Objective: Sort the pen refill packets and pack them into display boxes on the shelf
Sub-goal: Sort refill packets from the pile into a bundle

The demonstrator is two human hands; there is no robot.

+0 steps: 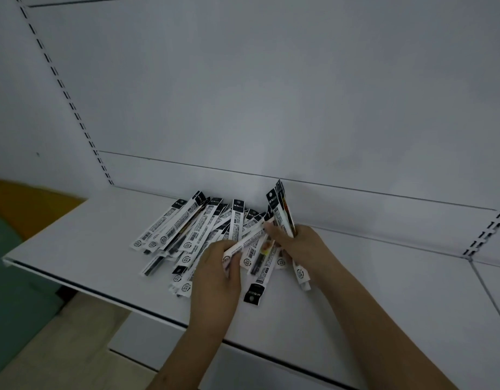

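A loose pile of several pen refill packets, white with black header tabs, lies on the white shelf. My left hand sits at the pile's near edge and pinches one packet that runs up to the right. My right hand grips a small upright bundle of packets whose tops stand above the pile, and its fingers touch the far end of the packet in my left hand. No display box is in view.
The shelf's white back panel rises right behind the pile, with slotted uprights at left and right. The shelf's front edge runs diagonally; below it are a lower shelf and a floor with green and orange areas.
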